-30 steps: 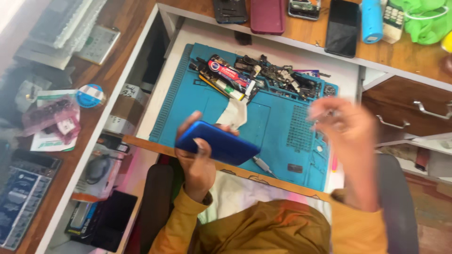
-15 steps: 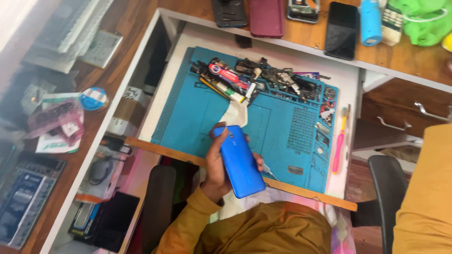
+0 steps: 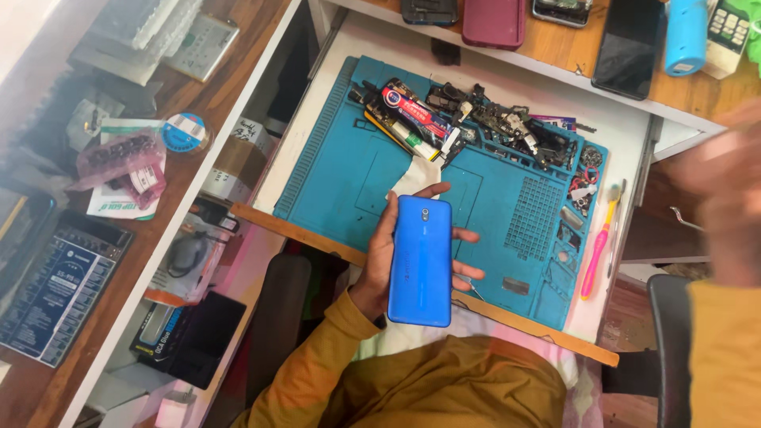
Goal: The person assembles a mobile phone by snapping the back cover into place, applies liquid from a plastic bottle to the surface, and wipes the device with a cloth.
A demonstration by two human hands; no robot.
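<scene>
Now left hand (image 3: 386, 261) grips a blue phone (image 3: 421, 261) back-up, over the near edge of the blue mat (image 3: 349, 170), long axis running near-to-far, camera end far. Right hand (image 3: 725, 198) is a blur off the table's right edge, well apart; grip unclear. Red-labelled tube (image 3: 416, 111) lies at the mat's far edge, pink brush (image 3: 596, 257) along its right edge.

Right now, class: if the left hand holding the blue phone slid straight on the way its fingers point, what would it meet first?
Probably the white cloth on the blue mat, just beyond the left hand and blue phone; height is unclear.
</scene>
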